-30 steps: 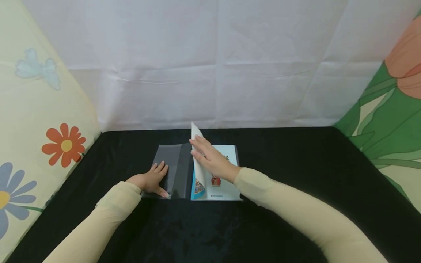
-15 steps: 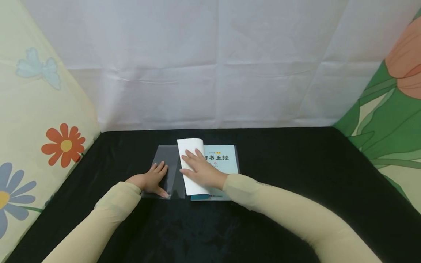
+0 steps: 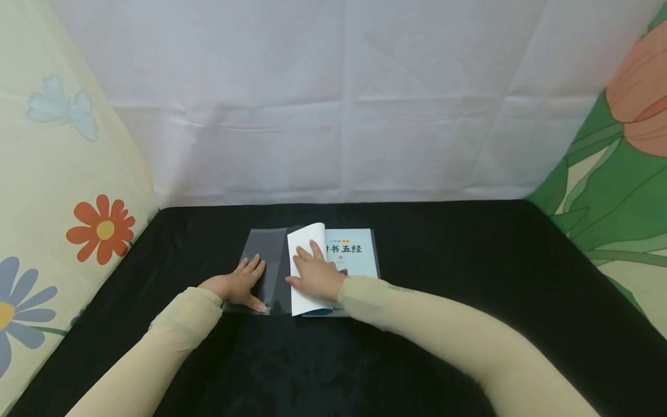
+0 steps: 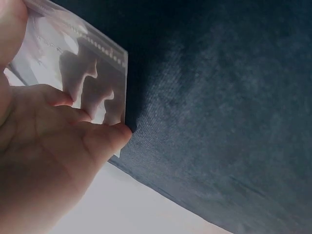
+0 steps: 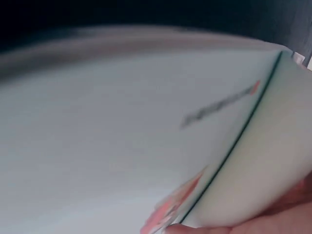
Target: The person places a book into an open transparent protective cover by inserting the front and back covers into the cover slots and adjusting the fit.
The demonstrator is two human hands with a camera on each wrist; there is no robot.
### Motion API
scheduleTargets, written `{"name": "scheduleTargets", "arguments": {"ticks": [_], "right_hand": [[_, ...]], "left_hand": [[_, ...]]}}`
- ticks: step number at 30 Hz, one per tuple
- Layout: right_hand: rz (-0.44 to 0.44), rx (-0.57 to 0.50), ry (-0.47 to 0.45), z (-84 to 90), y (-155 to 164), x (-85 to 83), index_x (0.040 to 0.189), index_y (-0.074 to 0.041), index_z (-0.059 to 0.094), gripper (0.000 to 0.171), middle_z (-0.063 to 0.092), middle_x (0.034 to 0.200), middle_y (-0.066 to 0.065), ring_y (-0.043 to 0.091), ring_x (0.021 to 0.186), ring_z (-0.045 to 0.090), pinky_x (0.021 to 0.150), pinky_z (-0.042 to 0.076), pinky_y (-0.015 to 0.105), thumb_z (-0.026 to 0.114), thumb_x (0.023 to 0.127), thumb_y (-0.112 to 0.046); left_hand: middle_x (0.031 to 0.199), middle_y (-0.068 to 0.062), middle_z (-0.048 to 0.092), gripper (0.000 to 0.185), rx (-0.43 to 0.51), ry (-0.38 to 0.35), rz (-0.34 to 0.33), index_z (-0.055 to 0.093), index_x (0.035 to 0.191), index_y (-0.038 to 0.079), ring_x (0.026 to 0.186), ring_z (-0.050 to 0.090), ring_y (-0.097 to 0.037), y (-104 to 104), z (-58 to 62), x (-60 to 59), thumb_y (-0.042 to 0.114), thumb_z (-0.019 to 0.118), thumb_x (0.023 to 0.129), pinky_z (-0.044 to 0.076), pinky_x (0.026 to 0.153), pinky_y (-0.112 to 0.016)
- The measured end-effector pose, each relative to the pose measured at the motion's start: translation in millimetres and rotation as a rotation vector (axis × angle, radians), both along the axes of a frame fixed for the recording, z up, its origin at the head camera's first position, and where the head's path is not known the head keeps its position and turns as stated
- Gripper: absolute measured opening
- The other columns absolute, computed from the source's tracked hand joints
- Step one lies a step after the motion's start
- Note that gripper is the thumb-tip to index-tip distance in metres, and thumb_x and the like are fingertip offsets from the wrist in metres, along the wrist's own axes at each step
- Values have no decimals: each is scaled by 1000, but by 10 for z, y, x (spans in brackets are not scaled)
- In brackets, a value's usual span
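Left hand (image 3: pixel 241 285) lies flat, fingers spread, on the sleeve (image 3: pixel 266 255); right hand (image 3: pixel 312 272), apparently flat, presses the book (image 3: pixel 354 255) cover leftward toward it.

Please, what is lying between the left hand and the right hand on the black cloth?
In the head view, between the left hand and the right hand lies the clear plastic cover, then the book's turned white cover under the right hand.
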State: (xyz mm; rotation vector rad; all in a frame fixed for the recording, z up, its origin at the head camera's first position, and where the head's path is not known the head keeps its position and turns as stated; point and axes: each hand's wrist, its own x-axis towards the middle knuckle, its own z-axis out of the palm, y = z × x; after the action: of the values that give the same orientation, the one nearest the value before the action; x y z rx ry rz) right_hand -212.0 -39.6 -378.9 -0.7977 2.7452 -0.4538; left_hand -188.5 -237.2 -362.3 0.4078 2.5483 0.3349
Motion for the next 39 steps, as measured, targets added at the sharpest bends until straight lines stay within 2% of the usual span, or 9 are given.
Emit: {"name": "scheduleTargets", "arguments": {"ticks": [8, 15, 22, 28, 34, 39], "right_hand": [[-37, 164, 4, -1, -186, -4, 143, -9, 48, 54, 27, 158, 2, 26, 148, 3, 102, 33, 62, 52, 99, -40], [-28, 293, 58, 38, -291, 52, 145, -12, 47, 53, 27, 158, 2, 29, 148, 7, 98, 36, 61, 48, 101, -40], [-4, 343, 94, -51, -355, 58, 147, -13, 45, 52, 26, 159, 3, 30, 148, 8, 96, 38, 60, 44, 102, -40], [8, 429, 147, -97, -413, 94, 146, -15, 46, 51, 27, 159, 3, 32, 147, 12, 92, 43, 58, 43, 103, -41], [2, 476, 193, -88, -468, 142, 144, -17, 50, 47, 30, 157, 3, 32, 146, 17, 88, 45, 56, 45, 102, -38], [-18, 505, 192, -102, -525, 137, 146, -18, 47, 47, 28, 158, 4, 34, 146, 15, 89, 44, 58, 45, 102, -34]], "left_hand": [[154, -36, 3, 101, -10, 6, -1, 17, 147, -15, 140, -1, -54, 3, -7, -4, 32, 78, 82, 14, 111, -61], [154, -37, 4, 100, -11, 18, -20, 17, 147, -16, 140, 0, -55, 19, -15, -5, 30, 78, 82, 14, 111, -61], [154, -36, 3, 101, -33, 13, -8, 17, 147, -15, 140, -1, -55, 20, -89, -6, 30, 78, 81, 13, 111, -61], [154, -36, 3, 101, -24, 9, -4, 17, 147, -15, 140, -2, -55, 21, -131, 7, 30, 79, 81, 12, 111, -61], [154, -37, 4, 100, -16, 16, -13, 18, 146, -16, 140, -1, -56, 21, -128, 28, 29, 79, 81, 12, 111, -61], [154, -37, 4, 99, -8, 19, -11, 18, 146, -16, 140, -1, -55, 23, -136, 38, 28, 79, 81, 12, 112, -61]]}}
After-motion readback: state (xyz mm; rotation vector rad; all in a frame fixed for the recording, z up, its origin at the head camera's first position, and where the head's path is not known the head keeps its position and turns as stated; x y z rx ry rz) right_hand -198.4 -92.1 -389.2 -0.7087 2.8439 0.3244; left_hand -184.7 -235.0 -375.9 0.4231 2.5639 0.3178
